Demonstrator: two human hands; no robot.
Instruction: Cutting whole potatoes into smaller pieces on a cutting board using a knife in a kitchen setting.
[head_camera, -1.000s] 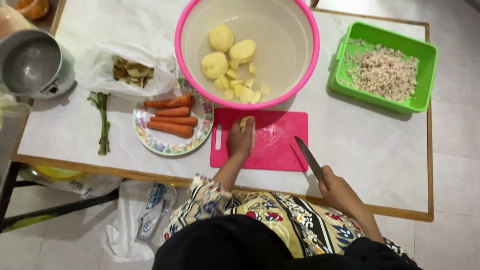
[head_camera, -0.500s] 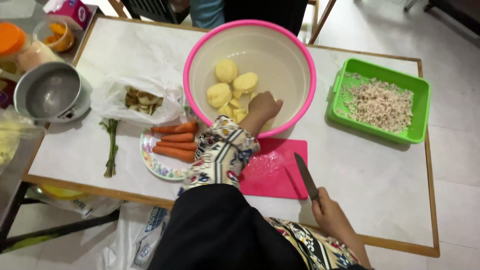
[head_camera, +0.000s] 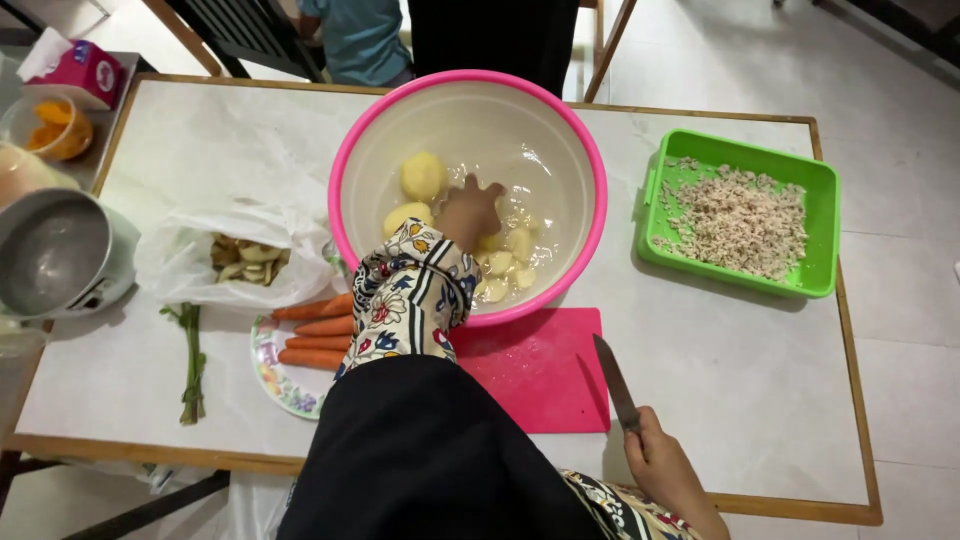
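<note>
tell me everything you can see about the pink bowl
The pink bowl is big and round, plastic by its look, with a bright pink rim and a cream inside. It stands upright on the table, its near edge at the red cutting board. It holds peeled potatoes, whole and cut, seemingly in water. The left hand reaches in among them.
</note>
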